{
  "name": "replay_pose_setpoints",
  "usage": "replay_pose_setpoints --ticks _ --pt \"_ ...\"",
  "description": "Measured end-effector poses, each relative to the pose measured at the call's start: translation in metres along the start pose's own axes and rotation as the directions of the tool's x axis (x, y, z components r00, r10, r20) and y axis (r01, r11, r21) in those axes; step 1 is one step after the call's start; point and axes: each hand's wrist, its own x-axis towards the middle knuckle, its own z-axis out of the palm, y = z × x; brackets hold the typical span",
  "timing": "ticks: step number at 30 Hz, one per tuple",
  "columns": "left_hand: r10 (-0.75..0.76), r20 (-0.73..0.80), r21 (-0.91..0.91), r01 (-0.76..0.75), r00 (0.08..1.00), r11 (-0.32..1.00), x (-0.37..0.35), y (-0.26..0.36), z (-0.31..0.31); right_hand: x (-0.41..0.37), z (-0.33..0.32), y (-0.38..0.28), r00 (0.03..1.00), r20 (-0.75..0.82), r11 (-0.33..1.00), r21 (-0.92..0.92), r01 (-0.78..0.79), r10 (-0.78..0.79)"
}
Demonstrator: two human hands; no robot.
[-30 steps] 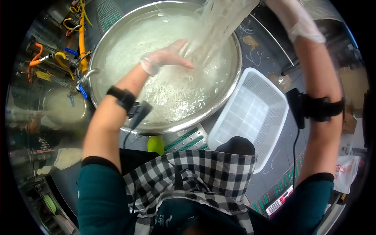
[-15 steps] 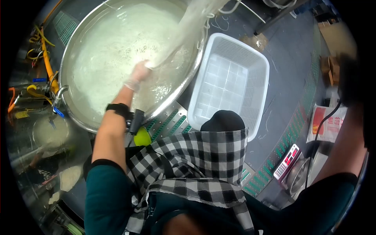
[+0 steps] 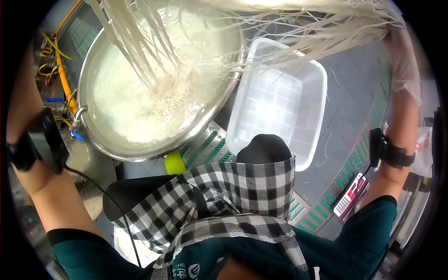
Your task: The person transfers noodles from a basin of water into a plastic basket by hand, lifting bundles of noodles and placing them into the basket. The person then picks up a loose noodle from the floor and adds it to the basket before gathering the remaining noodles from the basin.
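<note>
Head view: gloved right hand grips noodles raised over basin; left hand out of frame.

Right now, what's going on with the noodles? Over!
Left hand out of view. Right hand gloved, up at noodles, grip unclear. They hang into basin. White basket beside it, nothing blocking.

The big bowl sits on the left with noodles in it and hanging over it, the basket stands just beside it on the right, and a ball lies before the bowl.
</note>
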Motion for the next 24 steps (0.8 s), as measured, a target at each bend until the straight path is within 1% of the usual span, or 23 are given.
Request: replay_pose_setpoints --ticks 1,3,4,5,6,7,8,9,10,11,12,13,14,15,16,17,18,19,20,21,22,23,24 --pt "-0.004 0.04 -0.03 0.005 0.999 1.0 -0.001 0.01 0.017 -0.001 -0.008 0.007 1.0 -0.001 1.0 -0.007 -0.023 0.023" --pt "-0.129 0.133 -0.069 0.139 0.983 0.988 0.0 0.008 0.067 -0.009 -0.009 0.029 0.997 0.006 0.996 -0.024 -0.081 0.082" --pt "-0.266 0.169 -0.075 0.281 0.949 0.957 0.004 0.004 0.101 -0.011 -0.02 0.042 0.991 0.017 0.991 -0.032 -0.13 0.131" --pt "-0.386 0.227 -0.08 0.412 0.894 0.908 0.013 -0.006 0.141 -0.015 -0.025 0.058 0.982 0.027 0.981 -0.052 -0.184 0.186" --pt "-0.225 0.286 -0.063 0.253 0.931 0.965 0.022 -0.031 0.175 -0.019 -0.028 0.078 0.965 0.046 0.963 -0.091 -0.252 0.257" --pt "-0.061 0.344 -0.059 0.086 0.937 0.995 0.028 -0.073 0.22 -0.025 -0.026 0.1 0.938 0.072 0.933 -0.151 -0.327 0.34" --pt "-0.253 0.555 0.089 0.246 0.793 0.965 0.027 -0.102 0.255 -0.032 -0.021 0.122 0.896 0.103 0.884 -0.242 -0.399 0.432" --pt "-0.246 0.629 0.063 0.267 0.738 0.962 0.018 -0.107 0.268 -0.04 -0.012 0.147 0.83 0.149 0.804 -0.389 -0.45 0.537" --pt "-0.213 0.676 0.104 0.194 0.706 0.975 0.007 -0.136 0.283 -0.048 0.001 0.168 0.739 0.198 0.693 -0.56 -0.454 0.644" --pt "-0.178 0.722 0.138 0.113 0.669 0.984 -0.009 -0.171 0.299 -0.056 0.018 0.177 0.678 0.264 0.572 -0.772 -0.277 0.686" --pt "-0.179 0.72 0.139 0.113 0.671 0.984 -0.027 -0.204 0.312 -0.069 0.036 0.193 0.607 0.304 0.417 -0.907 -0.051 0.734" --pt "-0.023 0.587 0.201 -0.118 0.81 0.972 -0.05 -0.236 0.317 -0.083 0.045 0.233 0.613 0.34 0.413 -0.911 0.025 0.713" --pt "0.17 0.441 0.281 -0.315 0.881 0.906 -0.064 -0.25 0.314 -0.091 0.051 0.267 0.602 0.375 0.394 -0.913 0.108 0.705" --pt "0.023 0.454 0.426 -0.24 0.89 0.873 -0.067 -0.23 0.293 -0.1 0.064 0.278 0.608 0.439 0.638 -0.755 -0.149 0.661" --pt "-0.125 0.449 0.56 -0.169 0.885 0.811 -0.064 -0.211 0.271 -0.106 0.086 0.281 0.633 0.482 0.787 -0.481 -0.387 0.606" --pt "-0.126 0.45 0.569 -0.175 0.884 0.804 -0.064 -0.217 0.261 -0.105 0.111 0.279 0.658 0.473 0.81 -0.37 -0.455 0.586" --pt "-0.217 0.395 0.671 -0.119 0.893 0.732 -0.066 -0.225 0.253 -0.102 0.134 0.278 0.681 0.457 0.818 -0.255 -0.516 0.572" --pt "-0.299 0.327 0.761 -0.062 0.896 0.646 -0.066 -0.232 0.249 -0.1 0.158 0.29 0.689 0.443 0.812 -0.193 -0.551 0.573" --pt "-0.294 0.332 0.762 -0.072 0.896 0.644 -0.063 -0.239 0.248 -0.099 0.174 0.306 0.697 0.428 0.802 -0.129 -0.583 0.575" --pt "-0.225 0.25 0.731 -0.031 0.942 0.682 -0.053 -0.248 0.248 -0.102 0.178 0.316 0.651 0.608 0.887 -0.249 -0.389 0.456" --pt "-0.167 0.164 0.686 0.009 0.972 0.728 -0.045 -0.252 0.249 -0.109 0.181 0.31 0.533 0.766 0.932 -0.322 -0.167 0.36" --pt "-0.164 0.172 0.681 0.003 0.971 0.732 -0.038 -0.255 0.251 -0.121 0.18 0.303 0.349 0.802 0.858 -0.358 -0.369 0.485" --pt "-0.14 0.159 0.665 -0.001 0.977 0.747 -0.03 -0.253 0.25 -0.136 0.182 0.283 0.141 0.823 0.742 -0.403 -0.536 0.55"
